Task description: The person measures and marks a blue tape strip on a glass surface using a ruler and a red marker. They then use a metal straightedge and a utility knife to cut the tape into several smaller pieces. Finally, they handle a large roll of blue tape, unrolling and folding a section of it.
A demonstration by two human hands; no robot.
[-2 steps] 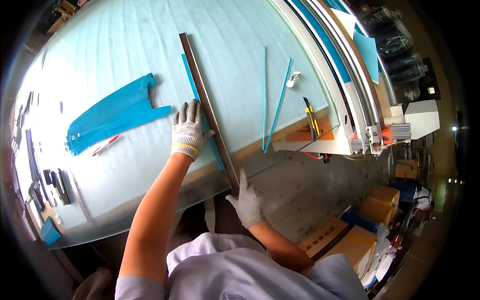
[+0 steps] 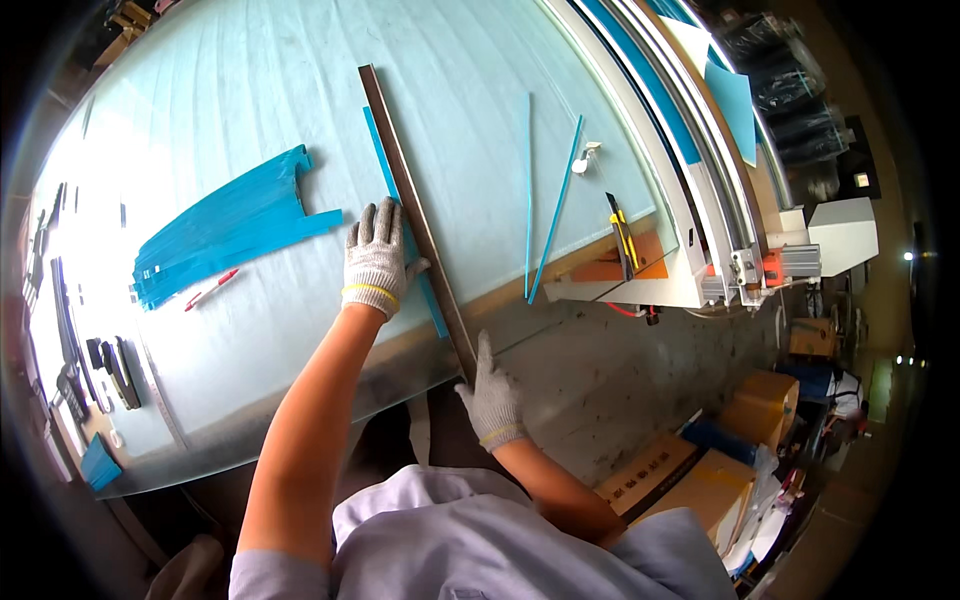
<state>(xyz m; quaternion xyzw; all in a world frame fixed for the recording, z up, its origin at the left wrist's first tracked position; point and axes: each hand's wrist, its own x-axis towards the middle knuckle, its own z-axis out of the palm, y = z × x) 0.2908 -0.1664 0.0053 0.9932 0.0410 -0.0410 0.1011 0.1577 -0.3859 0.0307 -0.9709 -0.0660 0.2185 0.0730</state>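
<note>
A long dark brown straight bar (image 2: 412,195) lies on the pale glass-like tabletop, reaching to its near edge. Along its left side runs a narrow blue strip (image 2: 379,150). My left hand (image 2: 376,262), in a grey-white knit glove, rests flat over the strip with fingers together, its thumb stretched to the bar. At the bar's near end is my right hand (image 2: 493,402), gloved too. Its index finger points forward beside the bar and the thumb is spread to the left; the other fingers are partly hidden.
Left of the bar lie a stack of blue strips (image 2: 225,225) and a red pen (image 2: 212,289). Two thin blue strips (image 2: 553,220) and a yellow-black utility knife (image 2: 622,238) lie to the right. A metal rail machine (image 2: 690,130) borders the right side; cardboard boxes (image 2: 700,480) stand below.
My right hand has shifted very slightly forward at the bar's near end. The left hand and the bar stay put.
</note>
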